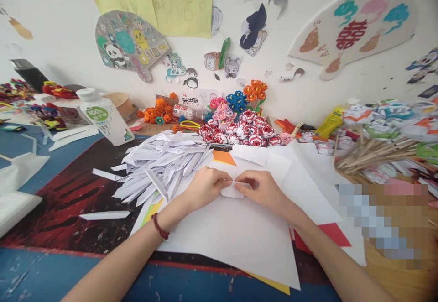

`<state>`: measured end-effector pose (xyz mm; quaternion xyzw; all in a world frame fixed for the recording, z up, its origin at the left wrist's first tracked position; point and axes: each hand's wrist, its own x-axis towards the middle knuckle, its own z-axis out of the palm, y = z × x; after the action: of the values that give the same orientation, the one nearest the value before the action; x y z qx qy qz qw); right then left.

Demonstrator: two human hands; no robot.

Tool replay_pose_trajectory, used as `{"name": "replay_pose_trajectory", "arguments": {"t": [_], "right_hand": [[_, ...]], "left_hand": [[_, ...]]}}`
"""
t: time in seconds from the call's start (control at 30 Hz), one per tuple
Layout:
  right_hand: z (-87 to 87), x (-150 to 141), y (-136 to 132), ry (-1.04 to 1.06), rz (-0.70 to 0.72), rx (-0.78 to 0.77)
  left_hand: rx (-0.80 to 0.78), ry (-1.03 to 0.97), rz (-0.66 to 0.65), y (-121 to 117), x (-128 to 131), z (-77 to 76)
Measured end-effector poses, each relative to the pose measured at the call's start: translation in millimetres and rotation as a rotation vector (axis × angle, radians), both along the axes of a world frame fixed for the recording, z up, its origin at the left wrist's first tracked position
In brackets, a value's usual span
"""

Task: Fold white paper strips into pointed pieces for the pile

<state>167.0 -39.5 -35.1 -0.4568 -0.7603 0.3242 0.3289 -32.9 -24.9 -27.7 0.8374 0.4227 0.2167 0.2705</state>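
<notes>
Between my two hands is a small piece of white paper (233, 191), pinched along its upper edge. My left hand (207, 185), with a dark red bracelet at the wrist, grips its left side with thumb and fingers. On the right side my right hand (262, 185) holds it the same way. Large white sheets (232, 236) lie flat beneath both hands. To the left of them spreads a heap of folded white paper strips (164, 163). Just beyond my hands rests a small white paper rectangle (250, 154), near an orange paper piece (224, 157).
A white bottle (104, 117) stands at the back left. Red-and-white flowers (251, 129) line the wall side. Bundled wooden sticks (379, 153) fill the right. A single folded strip (104, 216) lies on the dark mat (58, 233). Red paper (321, 238) is under my right forearm.
</notes>
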Motion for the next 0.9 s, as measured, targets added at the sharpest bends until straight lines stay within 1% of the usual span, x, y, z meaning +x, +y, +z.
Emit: {"name": "replay_pose_trajectory", "arguments": {"t": [0.1, 0.23, 0.3, 0.43, 0.47, 0.53, 0.6, 0.63, 0.7, 0.77, 0.83, 0.9], "right_hand": [[-2.0, -2.1, -0.4, 0.030, -0.022, -0.028], [-5.1, -2.8, 2.2, 0.062, -0.103, -0.003], [-5.2, -3.1, 4.0, 0.070, -0.122, -0.003], [-1.8, -3.6, 8.4, 0.077, -0.038, -0.080], [0.0, -4.1, 9.7, 0.080, -0.041, -0.083], [4.8, -7.0, 12.8, 0.071, -0.115, -0.031], [11.1, -13.7, 16.5, 0.096, -0.236, 0.051], [14.4, -18.8, 18.4, 0.141, -0.291, 0.080], [19.8, -31.4, 21.7, 0.332, -0.347, 0.059], [21.7, -45.0, 23.9, 0.499, -0.307, 0.012], [19.2, -56.2, 25.0, 0.647, -0.352, -0.030], [13.8, -62.3, 25.0, 0.700, -0.361, -0.069]], "left_hand": [[-0.012, -0.014, 0.036, -0.7, -0.5, 1.3], [-0.056, -0.097, 0.077, 1.0, -2.5, 4.5], [-0.052, -0.131, 0.103, 2.8, -4.9, 5.5], [-0.003, -0.139, 0.163, 5.1, -11.2, 6.6], [0.002, -0.144, 0.163, 4.9, -12.5, 7.6], [0.017, -0.178, 0.177, 3.5, -14.3, 10.9], [0.023, -0.264, 0.214, 0.8, -14.9, 15.5], [0.021, -0.315, 0.234, -0.8, -14.8, 17.7], [0.010, -0.396, 0.254, -3.8, -13.8, 20.5], [0.007, -0.427, 0.256, -6.1, -12.1, 20.7], [0.014, -0.455, 0.258, -7.4, -10.2, 18.9], [0.008, -0.473, 0.263, -7.7, -9.2, 17.0]]}}
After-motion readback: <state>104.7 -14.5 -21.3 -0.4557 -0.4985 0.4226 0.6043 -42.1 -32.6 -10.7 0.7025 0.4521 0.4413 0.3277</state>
